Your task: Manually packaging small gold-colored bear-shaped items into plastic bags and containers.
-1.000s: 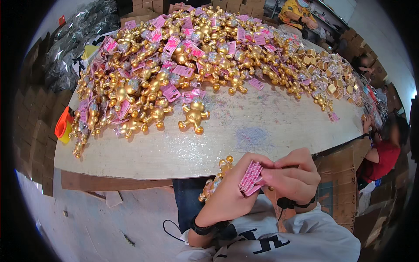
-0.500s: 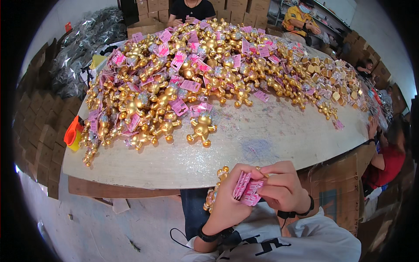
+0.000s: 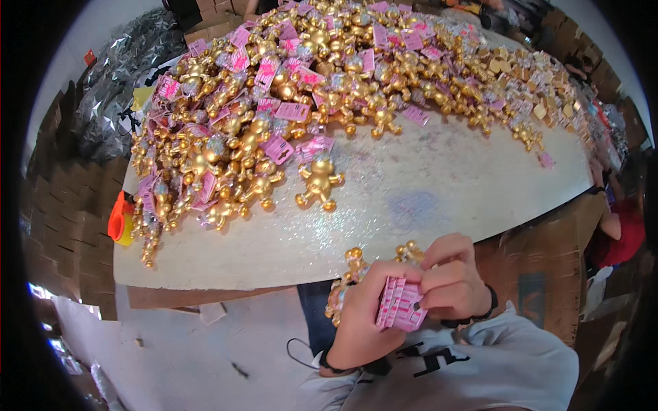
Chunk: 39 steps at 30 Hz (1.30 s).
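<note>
— At the far left edge of the table [image 3: 226, 264], what's that bright thing?

— An orange tool [image 3: 120, 218], lying just beside the gold heap and touching nothing else that I can make out.

— And the heap?

— Gold bear figures [image 3: 274, 116] with pink tags, piled across the back of the table from left to right. One single bear [image 3: 319, 181] lies apart at the front of the heap, on bare tabletop.

— Now the hands, left first.

— Left hand [image 3: 363, 318] is below the table's near edge, clenched around a gold bear [image 3: 345, 284]; the bear's round head and limbs stick out above and to the left of the fingers. The same hand also backs a stack of pink tags [image 3: 401, 306].

— And the right?

— Right hand [image 3: 452, 281] sits just right of the stack, fingers curled, pinching the tags at their top edge with thumb and forefinger. A dark band circles that wrist.

— So both hands are closed on something?

— Yes: left on the bear and tags, right on the tags, hands touching each other.

— Farther right?

— Brown cartons [image 3: 548, 274] beneath the table edge, and another person in red [image 3: 617, 233] at the rim, mostly cut off.
</note>
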{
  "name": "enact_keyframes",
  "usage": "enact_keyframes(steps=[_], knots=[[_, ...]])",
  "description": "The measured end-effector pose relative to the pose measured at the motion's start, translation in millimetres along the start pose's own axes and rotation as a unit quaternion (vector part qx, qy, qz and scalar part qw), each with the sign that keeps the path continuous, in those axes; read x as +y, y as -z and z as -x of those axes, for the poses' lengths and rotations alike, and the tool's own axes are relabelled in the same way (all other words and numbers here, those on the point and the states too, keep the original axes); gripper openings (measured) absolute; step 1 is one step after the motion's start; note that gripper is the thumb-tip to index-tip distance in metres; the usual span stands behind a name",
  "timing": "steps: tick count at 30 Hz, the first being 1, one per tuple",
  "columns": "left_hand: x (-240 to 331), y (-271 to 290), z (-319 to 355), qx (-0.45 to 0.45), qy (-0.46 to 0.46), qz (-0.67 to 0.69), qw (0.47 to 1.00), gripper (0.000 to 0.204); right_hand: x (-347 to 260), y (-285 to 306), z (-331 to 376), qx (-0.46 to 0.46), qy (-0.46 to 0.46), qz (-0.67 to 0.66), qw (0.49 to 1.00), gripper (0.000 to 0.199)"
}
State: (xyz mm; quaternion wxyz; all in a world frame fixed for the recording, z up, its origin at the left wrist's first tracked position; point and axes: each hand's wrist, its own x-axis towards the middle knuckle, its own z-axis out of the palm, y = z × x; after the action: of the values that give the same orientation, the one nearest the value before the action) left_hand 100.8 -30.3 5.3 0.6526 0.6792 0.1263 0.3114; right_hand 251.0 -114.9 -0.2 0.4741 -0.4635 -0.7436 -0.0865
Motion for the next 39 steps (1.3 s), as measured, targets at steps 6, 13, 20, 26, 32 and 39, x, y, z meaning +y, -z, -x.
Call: enact_keyframes(steps=[6,13,20,26,32,39], knots=[[9.4,6.3,2.8,-0.027,0.027,-0.081,0.996,0.048,-1.3,-11.8,4.2,0.029,-0.010,0.001,1.000,0.030],[-24.4,48.1,96.8,0.013,0.108,0.272,0.956,0.040,-39.1,3.4,21.3,0.021,0.032,-0.357,0.933,0.010],[-42.3,62.6,71.5,-0.309,0.169,0.223,0.909,0.033,2.8,8.1,75.7,-0.056,-0.134,-0.058,0.988,0.009],[-62.0,49.0,45.2,-0.366,0.187,0.214,0.886,0.028,22.5,-0.8,90.0,-0.105,-0.234,0.235,0.937,0.034],[-77.2,14.1,38.0,-0.162,0.251,0.251,0.921,0.043,29.9,-19.5,94.6,-0.095,-0.270,0.236,0.929,0.037],[-83.0,-2.1,22.4,0.076,0.348,0.451,0.818,0.058,27.2,-29.7,114.4,-0.052,-0.208,0.224,0.951,0.032]])
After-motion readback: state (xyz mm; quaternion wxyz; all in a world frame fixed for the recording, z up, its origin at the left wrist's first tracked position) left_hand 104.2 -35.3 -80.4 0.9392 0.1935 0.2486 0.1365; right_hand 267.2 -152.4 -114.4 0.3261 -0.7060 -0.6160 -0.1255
